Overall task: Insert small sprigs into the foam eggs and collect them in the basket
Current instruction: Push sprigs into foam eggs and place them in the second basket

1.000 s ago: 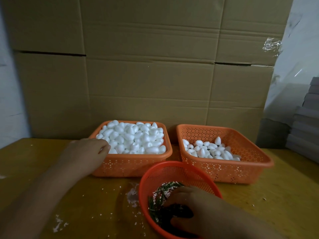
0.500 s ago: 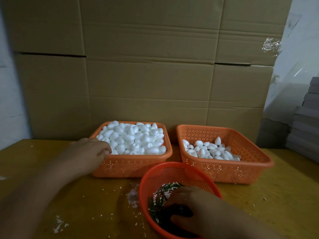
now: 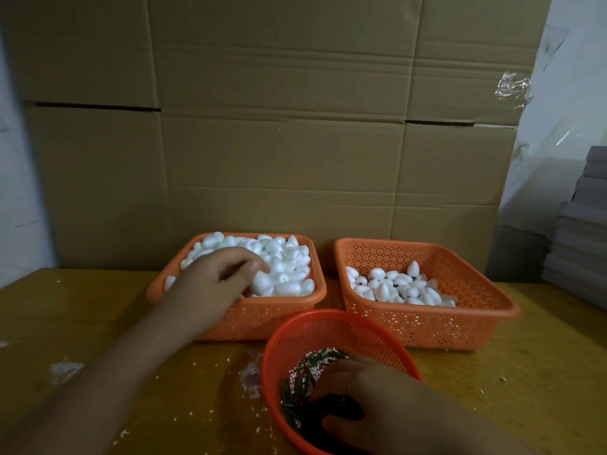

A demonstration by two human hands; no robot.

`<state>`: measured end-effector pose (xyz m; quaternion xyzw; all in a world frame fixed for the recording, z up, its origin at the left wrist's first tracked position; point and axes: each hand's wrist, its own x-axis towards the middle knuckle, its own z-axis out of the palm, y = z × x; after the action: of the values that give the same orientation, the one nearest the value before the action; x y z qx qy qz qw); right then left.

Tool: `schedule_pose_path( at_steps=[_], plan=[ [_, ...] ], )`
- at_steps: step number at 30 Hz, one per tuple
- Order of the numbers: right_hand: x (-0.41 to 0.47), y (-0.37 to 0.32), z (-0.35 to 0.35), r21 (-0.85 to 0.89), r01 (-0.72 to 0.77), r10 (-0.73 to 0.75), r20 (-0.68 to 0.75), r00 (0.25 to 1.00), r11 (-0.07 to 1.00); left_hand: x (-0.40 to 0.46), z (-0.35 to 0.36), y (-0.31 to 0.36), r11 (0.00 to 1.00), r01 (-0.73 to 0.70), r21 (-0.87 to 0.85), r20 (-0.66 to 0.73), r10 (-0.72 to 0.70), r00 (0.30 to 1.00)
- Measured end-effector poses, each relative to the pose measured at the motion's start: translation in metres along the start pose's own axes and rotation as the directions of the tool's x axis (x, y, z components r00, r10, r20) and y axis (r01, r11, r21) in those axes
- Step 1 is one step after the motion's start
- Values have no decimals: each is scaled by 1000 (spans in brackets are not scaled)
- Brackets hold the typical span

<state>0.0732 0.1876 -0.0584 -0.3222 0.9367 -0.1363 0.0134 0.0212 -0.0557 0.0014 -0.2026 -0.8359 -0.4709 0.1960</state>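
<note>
An orange square basket (image 3: pixel 282 316) at centre left is heaped with plain white foam eggs (image 3: pixel 289 257). My left hand (image 3: pixel 216 284) reaches into it, its curled fingers and thumb closing round one egg (image 3: pixel 262 281) at the front of the heap. A second orange basket (image 3: pixel 460 320) on the right holds a thinner layer of eggs (image 3: pixel 394 287), some showing dark sprig ends. In front, a round red mesh basket (image 3: pixel 328 330) holds small green sprigs (image 3: pixel 305 382). My right hand (image 3: pixel 371 399) is down among them with curled fingers; what it holds is hidden.
The baskets stand on a yellow-brown wooden table (image 3: pixel 98 323) scattered with white foam crumbs (image 3: pixel 65 369). A wall of cardboard boxes (image 3: pixel 295 126) rises right behind them. Grey stacked sheets (image 3: pixel 581 244) sit at the far right edge.
My left hand has moved right from the basket's outer left wall over the rim into the heap and closed on an egg. My right hand has stayed in the sprig basket.
</note>
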Motion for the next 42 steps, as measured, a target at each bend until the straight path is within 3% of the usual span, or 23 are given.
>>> schedule_pose_path(
  at_steps=[5, 10, 22, 31, 38, 42],
  plan=[
    [2, -3, 0, -2, 49, -49, -20, 999, 999, -24, 39, 29, 912, 146, -382, 198, -74, 978],
    [1, -9, 2, 55, 59, -57, -42, 998, 997, -39, 71, 21, 905, 189, -380, 357, -45, 933],
    [0, -13, -1, 88, 1, 0, -19, 1000, 996, -36, 75, -2, 881, 235, -411, 311, -106, 944],
    [0, -13, -3, 84, 1, 1, -14, 1000, 996, -36, 77, -5, 900, 166, -403, 268, -58, 962],
    [0, -13, -2, 77, -25, 25, -11, 1000, 997, -37, 78, -6, 845, 237, -480, 311, -89, 946],
    [1, -13, -2, 75, -29, 30, -9, 1000, 997, -38, 78, -6, 863, 196, -466, 269, -73, 960]
  ],
)
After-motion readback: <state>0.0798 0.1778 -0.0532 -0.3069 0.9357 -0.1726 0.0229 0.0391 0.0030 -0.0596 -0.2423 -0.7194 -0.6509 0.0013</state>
